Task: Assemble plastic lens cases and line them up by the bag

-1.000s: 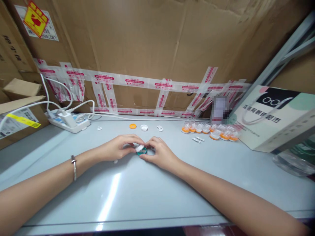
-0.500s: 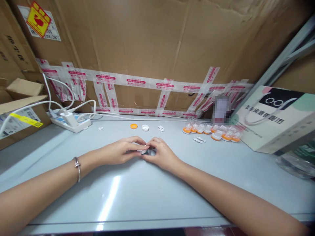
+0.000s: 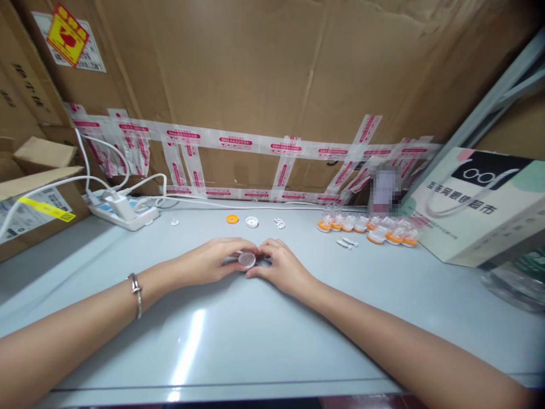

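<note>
Between my two hands is a small round piece (image 3: 246,260) with a pale, see-through face turned up and a whitish rim. The thumb and fingers of my left hand (image 3: 206,262) pinch it from the left. My right hand (image 3: 284,266) curls in from the right, fingertips at the piece's right edge and partly hiding it. Behind the hands lie an orange ring (image 3: 232,219), a white round cap (image 3: 251,222) and a cluster of small white parts (image 3: 279,224). Farther left is a tiny white piece (image 3: 175,222).
Several clear, orange-based round items (image 3: 377,235) stand at the back right, with small white strips (image 3: 347,243) before them. A paper bag (image 3: 460,216) is at the right. A power strip (image 3: 145,218) and an open carton (image 3: 42,218) occupy the left. A large cardboard box (image 3: 238,74) forms the back.
The round piece has tilted so its pale face now shows upward. My left fingers have spread farther apart around it; my right hand has barely moved.
</note>
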Demonstrator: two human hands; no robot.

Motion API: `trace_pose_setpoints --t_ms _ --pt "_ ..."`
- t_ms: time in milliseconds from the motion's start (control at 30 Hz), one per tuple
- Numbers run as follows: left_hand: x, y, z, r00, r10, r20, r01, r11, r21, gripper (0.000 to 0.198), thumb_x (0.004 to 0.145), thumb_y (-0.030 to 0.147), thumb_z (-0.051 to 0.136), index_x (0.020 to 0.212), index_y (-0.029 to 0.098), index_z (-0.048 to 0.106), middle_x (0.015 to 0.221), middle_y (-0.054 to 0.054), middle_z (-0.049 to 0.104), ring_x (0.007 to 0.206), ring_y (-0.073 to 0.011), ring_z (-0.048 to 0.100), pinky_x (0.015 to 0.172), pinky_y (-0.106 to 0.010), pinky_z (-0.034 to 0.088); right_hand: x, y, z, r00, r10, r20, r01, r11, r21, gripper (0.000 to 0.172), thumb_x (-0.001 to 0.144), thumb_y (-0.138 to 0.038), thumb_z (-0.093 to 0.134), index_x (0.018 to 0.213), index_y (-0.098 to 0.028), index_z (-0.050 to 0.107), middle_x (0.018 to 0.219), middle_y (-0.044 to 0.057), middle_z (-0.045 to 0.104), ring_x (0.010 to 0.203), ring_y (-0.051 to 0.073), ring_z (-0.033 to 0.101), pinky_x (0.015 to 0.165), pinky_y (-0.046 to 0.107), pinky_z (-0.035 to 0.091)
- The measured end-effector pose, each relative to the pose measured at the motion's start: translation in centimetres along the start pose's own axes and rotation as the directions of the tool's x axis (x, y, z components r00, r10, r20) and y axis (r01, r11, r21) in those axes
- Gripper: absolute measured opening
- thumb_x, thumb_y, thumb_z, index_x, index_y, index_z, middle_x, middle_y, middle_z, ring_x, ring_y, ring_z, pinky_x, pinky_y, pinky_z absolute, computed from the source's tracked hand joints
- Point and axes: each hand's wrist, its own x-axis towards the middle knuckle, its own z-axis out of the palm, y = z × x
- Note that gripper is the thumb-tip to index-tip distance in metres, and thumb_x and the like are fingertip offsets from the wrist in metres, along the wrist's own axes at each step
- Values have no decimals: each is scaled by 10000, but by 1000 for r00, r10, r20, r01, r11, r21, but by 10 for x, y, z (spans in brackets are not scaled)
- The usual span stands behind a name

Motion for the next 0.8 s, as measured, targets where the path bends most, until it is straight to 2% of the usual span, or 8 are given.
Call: trace_pose_setpoints --t_ms 67,200,433,533,600,733,800 --pt "0 1 0 1000 -5 6 5 1000 29 283 858 206 514 1139 215 546 1072 -56 624 961 -169 584 826 -271 458 1 1 -1 1000 0 10 0 1000 7 285 638 -369 745 856 -199 679 851 32 610 879 195 522 802 324 393" --pt "-1 -1 3 997 82 -10 -81 995 56 229 888 217 462 1032 206 640 1102 -76 617 965 -165 595 848 -261 461 1 1 0 1000 -5 7 5 1000 21 246 670 -338 728 860 -191 677 889 42 618 901 193 526 825 331 385" --pt "-6 -7 8 999 39 -25 -36 995 91 241 848 208 531 1058 238 644 1098 -54 625 963 -166 606 843 -256 472 0 -3 -3 1000 -15 11 15 1000 5 248 687 -360 711 889 -218 687 875 41 621 893 196 529 818 348 382" --pt "-7 -5 11 996 23 -82 -17 997 72 226 855 212 518 1028 231 662 1036 -54 644 914 -156 620 812 -247 480 0 -3 -6 999 -40 22 40 999 -14 250 678 -361 718 882 -220 691 867 43 629 878 197 536 818 355 383" --pt "-6 -4 13 993 5 -117 -1 999 34 221 855 234 520 1014 232 674 1012 -56 650 892 -154 625 791 -245 488 0 -3 -11 999 -51 -19 51 999 8 298 667 -372 724 915 -212 683 872 49 634 880 199 540 822 360 389" --pt "-3 -3 11 973 -142 -181 114 981 -157 204 823 295 569 962 232 704 993 -53 671 891 -165 638 805 -266 502 1 -5 -25 971 13 -238 44 972 232 317 738 -357 654 1013 -199 642 912 48 635 870 169 555 816 332 414" --pt "-1 -2 8 940 -259 -222 184 933 -308 209 784 324 615 941 224 712 1006 -56 682 912 -183 645 823 -290 513 1 -7 -28 958 112 -264 11 906 424 294 766 -351 616 1017 -199 635 941 44 643 865 153 569 824 324 423"
